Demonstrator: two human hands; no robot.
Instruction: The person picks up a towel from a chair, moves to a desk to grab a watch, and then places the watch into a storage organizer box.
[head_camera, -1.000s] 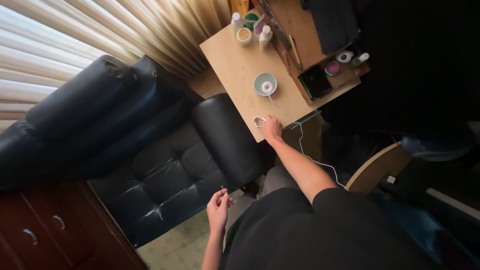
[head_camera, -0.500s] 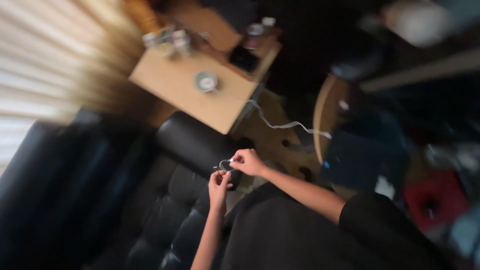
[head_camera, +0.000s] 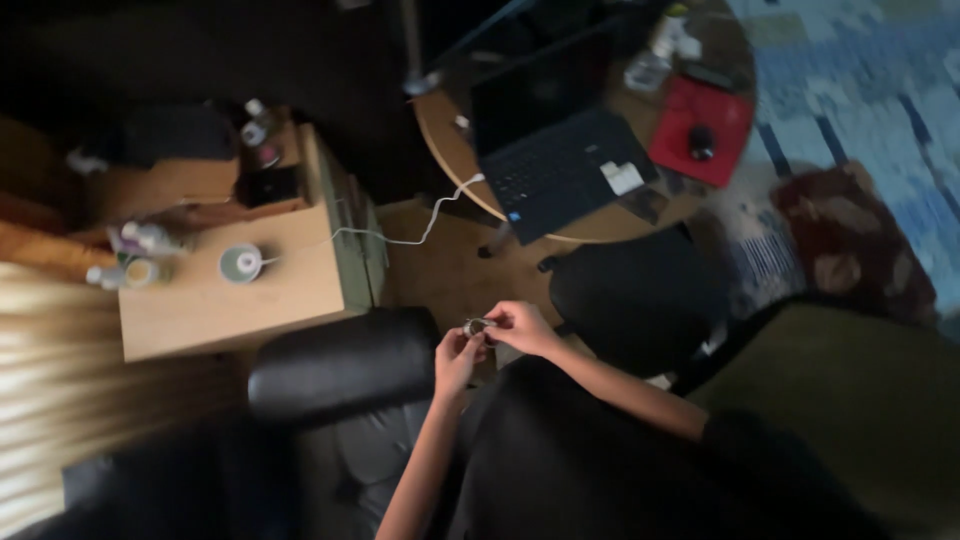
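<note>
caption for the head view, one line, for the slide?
Seen from above, left hand and right hand pinch a small round metallic object beside a black leather armchair.

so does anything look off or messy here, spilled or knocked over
Nothing looks spilled or broken. The only loose end is a white cable trailing from the wooden side table across the floor gap toward the round table. Both hands hold a small object, too blurred to identify.

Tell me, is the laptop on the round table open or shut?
Open: the laptop shows its keyboard deck, with the screen raised behind it.
</note>
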